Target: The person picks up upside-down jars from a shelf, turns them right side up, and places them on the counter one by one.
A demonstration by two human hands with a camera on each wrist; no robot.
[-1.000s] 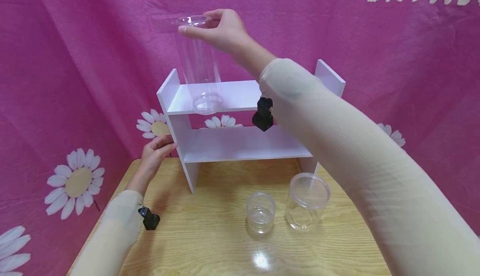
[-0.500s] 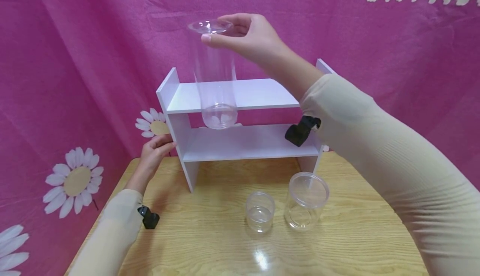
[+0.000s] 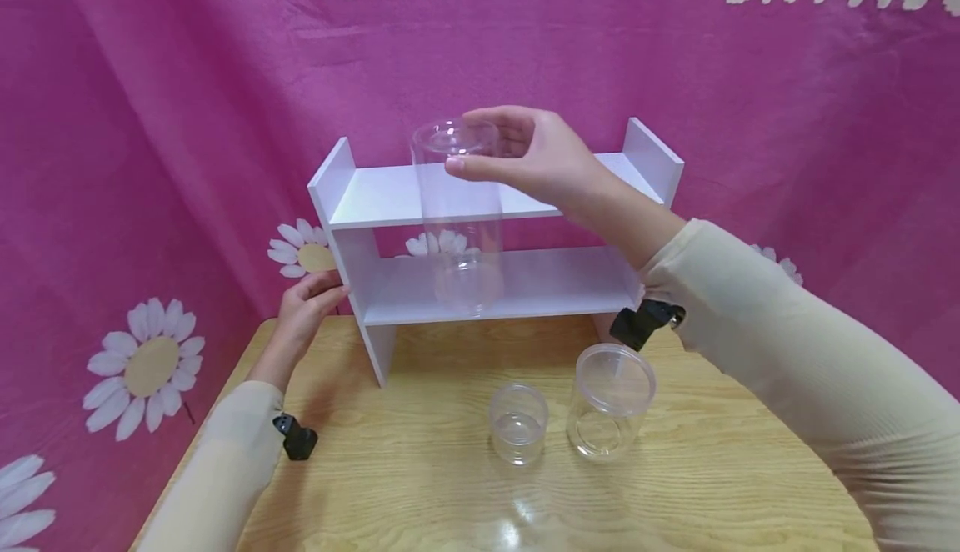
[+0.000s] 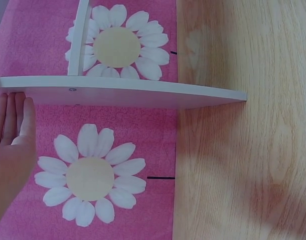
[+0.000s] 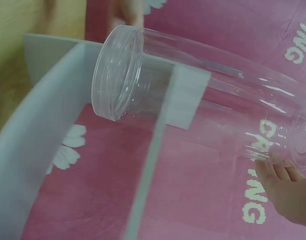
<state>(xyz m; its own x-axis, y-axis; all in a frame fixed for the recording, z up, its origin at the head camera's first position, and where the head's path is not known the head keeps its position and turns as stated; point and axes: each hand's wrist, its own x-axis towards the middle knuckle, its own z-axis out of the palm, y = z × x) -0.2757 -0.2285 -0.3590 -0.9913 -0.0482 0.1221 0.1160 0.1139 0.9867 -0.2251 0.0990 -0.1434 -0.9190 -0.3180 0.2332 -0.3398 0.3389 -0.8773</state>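
Note:
My right hand [image 3: 555, 156] grips a tall clear plastic jar [image 3: 461, 218] near its top end, thumb on the near side and fingers behind. The jar hangs upright in front of the white two-tier shelf [image 3: 570, 273], overlapping both boards in the head view. In the right wrist view a ridged, lid-like band [image 5: 118, 72] rings the jar's end away from the hand. My left hand [image 3: 302, 310] touches the outside of the shelf's left side panel [image 4: 133, 92]; in the left wrist view its fingers [image 4: 15, 120] lie straight against that panel.
A small clear jar [image 3: 519, 427] and a wider clear jar [image 3: 611, 410] stand side by side on the wooden table [image 3: 405, 469], in front of the shelf's right half. A pink cloth [image 3: 525, 60] with daisies and lettering hangs close behind the shelf.
My right hand has carried the tall jar to the right and down, from before the top board's left part to lower in front of both boards. My left hand stays at the panel.

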